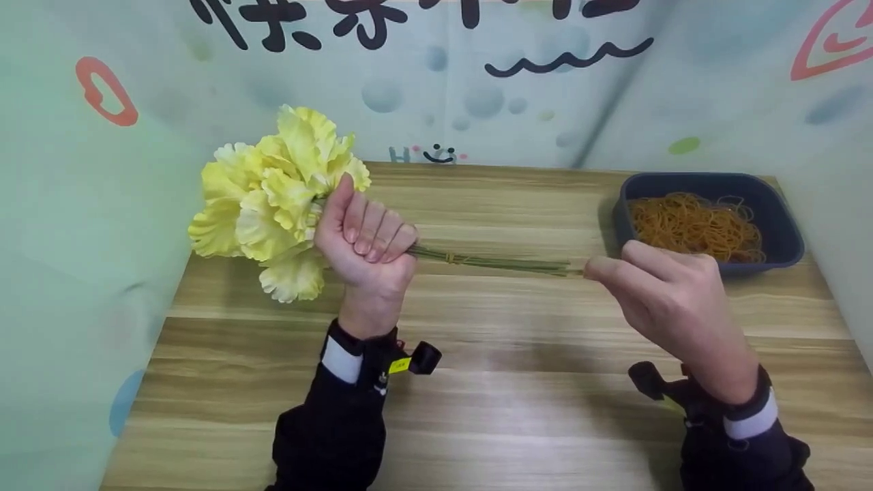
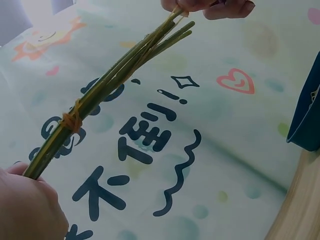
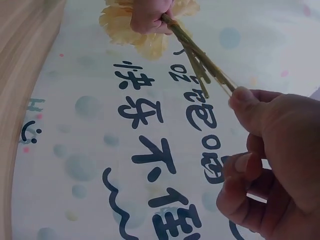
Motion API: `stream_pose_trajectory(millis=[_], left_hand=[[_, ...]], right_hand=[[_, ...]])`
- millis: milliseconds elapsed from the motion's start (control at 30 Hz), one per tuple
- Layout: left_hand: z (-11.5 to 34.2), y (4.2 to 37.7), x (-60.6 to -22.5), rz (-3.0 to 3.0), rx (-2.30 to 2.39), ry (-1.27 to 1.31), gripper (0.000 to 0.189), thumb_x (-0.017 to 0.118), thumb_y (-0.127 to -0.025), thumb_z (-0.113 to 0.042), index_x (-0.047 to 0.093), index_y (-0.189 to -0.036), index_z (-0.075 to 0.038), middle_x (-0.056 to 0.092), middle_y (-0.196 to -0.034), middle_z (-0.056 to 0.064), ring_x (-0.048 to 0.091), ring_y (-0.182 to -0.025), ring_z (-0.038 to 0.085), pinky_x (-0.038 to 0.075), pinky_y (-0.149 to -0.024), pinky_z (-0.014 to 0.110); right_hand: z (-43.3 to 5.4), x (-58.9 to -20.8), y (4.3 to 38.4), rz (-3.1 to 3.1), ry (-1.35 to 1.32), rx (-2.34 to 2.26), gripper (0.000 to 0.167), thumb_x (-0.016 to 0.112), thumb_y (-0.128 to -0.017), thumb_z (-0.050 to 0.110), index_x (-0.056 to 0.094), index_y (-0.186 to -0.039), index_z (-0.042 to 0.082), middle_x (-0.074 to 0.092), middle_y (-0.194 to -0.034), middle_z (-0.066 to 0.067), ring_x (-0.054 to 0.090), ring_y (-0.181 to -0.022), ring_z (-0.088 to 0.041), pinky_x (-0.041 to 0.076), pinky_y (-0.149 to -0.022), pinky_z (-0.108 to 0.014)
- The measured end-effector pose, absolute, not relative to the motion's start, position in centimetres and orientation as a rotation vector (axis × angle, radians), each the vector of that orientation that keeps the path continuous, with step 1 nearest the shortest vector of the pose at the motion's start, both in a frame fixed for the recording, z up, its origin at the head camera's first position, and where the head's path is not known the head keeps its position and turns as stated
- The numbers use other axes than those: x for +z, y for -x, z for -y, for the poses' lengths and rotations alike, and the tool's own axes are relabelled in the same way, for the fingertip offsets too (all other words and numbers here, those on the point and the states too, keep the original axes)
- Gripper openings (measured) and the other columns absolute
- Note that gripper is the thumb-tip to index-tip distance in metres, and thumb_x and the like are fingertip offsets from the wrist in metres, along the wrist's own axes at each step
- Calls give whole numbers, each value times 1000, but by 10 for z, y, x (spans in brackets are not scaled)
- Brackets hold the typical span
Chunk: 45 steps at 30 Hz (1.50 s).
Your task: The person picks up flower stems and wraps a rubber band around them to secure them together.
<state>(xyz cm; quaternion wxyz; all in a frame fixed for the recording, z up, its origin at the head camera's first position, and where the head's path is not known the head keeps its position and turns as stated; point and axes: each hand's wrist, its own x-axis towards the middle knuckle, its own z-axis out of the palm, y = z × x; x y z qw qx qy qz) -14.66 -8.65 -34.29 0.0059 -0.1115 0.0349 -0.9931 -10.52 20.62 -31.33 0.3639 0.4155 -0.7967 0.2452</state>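
Observation:
My left hand [image 1: 368, 239] grips a bunch of yellow artificial flowers [image 1: 273, 198] by the stems, just below the blooms. The green stems [image 1: 505, 262] point to the right, roughly level above the table. A rubber band [image 2: 73, 120] is wound round them partway along, and a strand of it runs on past the stem ends. My right hand [image 1: 668, 293] pinches that stretched strand between thumb and forefinger, a little beyond the stem tips. In the right wrist view, the thumb [image 3: 247, 107] hides the end of the band.
A dark blue plastic tub [image 1: 784, 239] stands at the back right of the wooden table [image 1: 491, 409], behind my right hand. Many loose rubber bands [image 1: 696, 225] lie in it. A printed pale backdrop [image 1: 409, 88] closes off the back and sides.

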Motion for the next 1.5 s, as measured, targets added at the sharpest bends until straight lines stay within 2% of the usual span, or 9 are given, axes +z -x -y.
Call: stream_pose_trajectory(millis=[233,533,767,1233,1400,1500], left_hand=[[89,147,-342,-144,-3224,466,58,23,-108,-31,24,-52,-20,21,-40,-8,15,-33,5,13,-33,19],[87,148,-345,-203,-3295,578,52,37,-104,-23,23,-53,-21,20,-42,-8,16,-34,6,12,-34,19],[85,144,-342,-232,-3343,611,53,39,-103,-23,24,-52,-20,20,-41,-8,19,-33,7,14,-34,19],[82,144,-343,-304,-3463,695,53,41,-103,-23,22,-53,-20,18,-42,-8,16,-35,6,13,-36,19],[76,142,-344,-291,-3458,656,53,40,-103,-23,22,-53,-21,18,-42,-9,16,-35,6,13,-36,19],[70,140,-345,-251,-3472,609,53,37,-104,-24,21,-54,-21,19,-42,-9,15,-35,6,12,-35,19]], right_hand=[[-213,-313,108,2031,-1322,837,28,57,-106,21,74,-88,8,51,-67,5,33,-52,-1,22,-43,-14],[-219,-312,113,2032,-1630,1024,24,56,-106,18,71,-93,4,53,-72,4,42,-56,0,36,-48,-11],[-226,-315,114,2030,-1790,1151,19,57,-105,14,69,-96,3,53,-75,4,44,-61,-1,37,-53,-9],[-227,-320,120,2018,-1825,1203,18,57,-105,14,68,-95,3,57,-77,3,47,-63,-2,38,-55,-10],[-219,-322,120,1988,-1763,1191,20,57,-105,14,69,-94,3,57,-75,3,46,-61,-2,37,-53,-10],[-210,-328,121,1966,-1754,1196,19,58,-104,14,70,-95,1,61,-77,1,49,-60,-3,41,-53,-11]])
